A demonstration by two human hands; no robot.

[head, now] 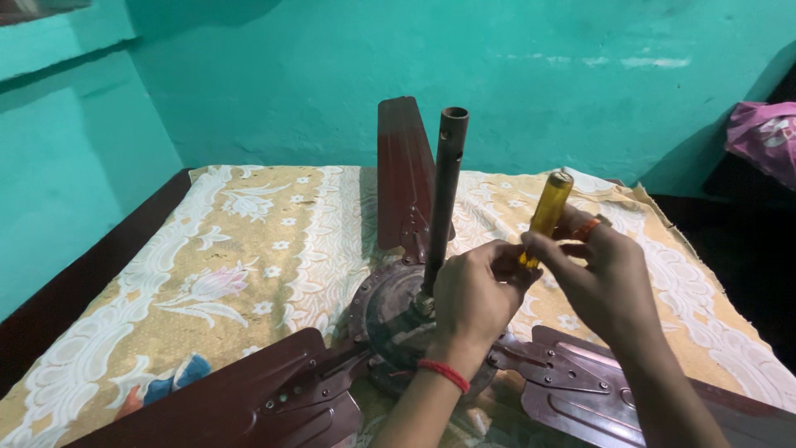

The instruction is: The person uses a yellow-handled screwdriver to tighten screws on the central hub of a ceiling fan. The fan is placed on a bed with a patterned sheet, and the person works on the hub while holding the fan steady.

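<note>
**Screwdriver stands up between your two hands, right by the fan's rod**

You hold a screwdriver with a see-through yellow handle (548, 211). Your right hand (601, 278) wraps its fingers around the low part of the handle. Your left hand (473, 294) is curled, and its fingertips pinch at the same spot, near the bottom of the handle. Both hands touch each other there. You cannot see the metal tip, because your fingers hide it.

The handle's long way runs almost straight up. It leans a little to the right at the top, and the top pokes out above your fingers.

The dark down rod (444, 199) of the ceiling fan stands up too, just to the left of the screwdriver. The two are close and nearly side by side, but they do not touch. Your left hand is the nearer one to the rod. It sits right beside the place where the rod meets the round motor housing (390, 319).

The fan lies on a flowery cloth (240, 257) over a table. One maroon blade (405, 170) points away from you behind the rod. Another blade (249, 398) spreads to your lower left, and a third blade (597, 394) to your lower right, under your wrists.
</note>
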